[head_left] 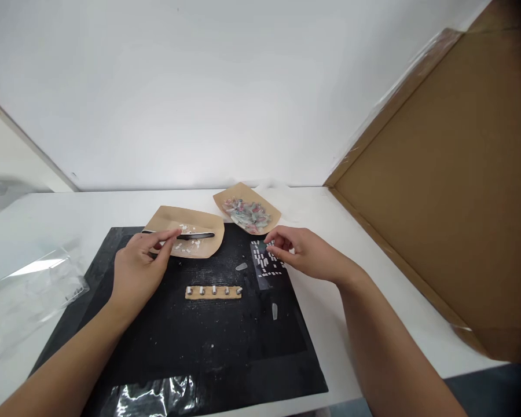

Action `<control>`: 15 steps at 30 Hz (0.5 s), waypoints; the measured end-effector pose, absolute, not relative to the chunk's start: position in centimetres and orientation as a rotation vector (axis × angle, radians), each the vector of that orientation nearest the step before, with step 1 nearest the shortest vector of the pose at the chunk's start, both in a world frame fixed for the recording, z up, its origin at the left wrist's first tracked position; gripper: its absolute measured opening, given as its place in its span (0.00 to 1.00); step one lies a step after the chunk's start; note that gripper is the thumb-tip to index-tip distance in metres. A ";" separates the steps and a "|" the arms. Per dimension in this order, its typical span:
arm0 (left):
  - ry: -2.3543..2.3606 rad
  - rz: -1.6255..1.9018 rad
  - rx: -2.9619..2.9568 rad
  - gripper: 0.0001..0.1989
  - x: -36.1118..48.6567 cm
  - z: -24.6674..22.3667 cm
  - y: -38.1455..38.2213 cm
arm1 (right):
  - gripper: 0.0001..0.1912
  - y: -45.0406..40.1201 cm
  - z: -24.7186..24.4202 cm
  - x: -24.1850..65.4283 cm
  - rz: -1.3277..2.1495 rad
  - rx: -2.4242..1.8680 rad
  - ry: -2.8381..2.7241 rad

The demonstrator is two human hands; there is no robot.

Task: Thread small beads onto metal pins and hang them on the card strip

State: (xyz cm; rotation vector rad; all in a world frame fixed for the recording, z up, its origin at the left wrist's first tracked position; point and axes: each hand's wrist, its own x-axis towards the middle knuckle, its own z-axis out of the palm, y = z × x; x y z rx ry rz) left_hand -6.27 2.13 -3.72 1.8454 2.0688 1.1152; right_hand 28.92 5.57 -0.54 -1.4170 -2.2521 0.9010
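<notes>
My left hand (141,260) is closed in a pinch around a slim black tool (197,236), shaped like tweezers, above a brown paper tray (215,223) with small white bits in it. My right hand (293,249) pinches with thumb and forefinger over a dark sheet (264,282) covered in small white rectangular pieces. Whatever lies between those fingertips is too small to make out. Between the hands, a tan strip (207,293) carries several small metal posts, some with white pieces on them. Two clear, nail-shaped pieces lie nearby, one a clear piece (241,266), the other a clear piece (275,311).
Behind stands a second paper tray (226,197) heaped with grey and reddish scraps. A black mat (200,341) covers much of the white table (325,220). Clear plastic bags (30,295) lie at left. A tall cardboard panel (443,174) borders the right side, a white wall the back.
</notes>
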 end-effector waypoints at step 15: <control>1.085 1.091 2.642 0.21 -3.8 -3.3 -0.3 | 0.10 6.5 -1.2 30.8 0.870 -1.535 -2.370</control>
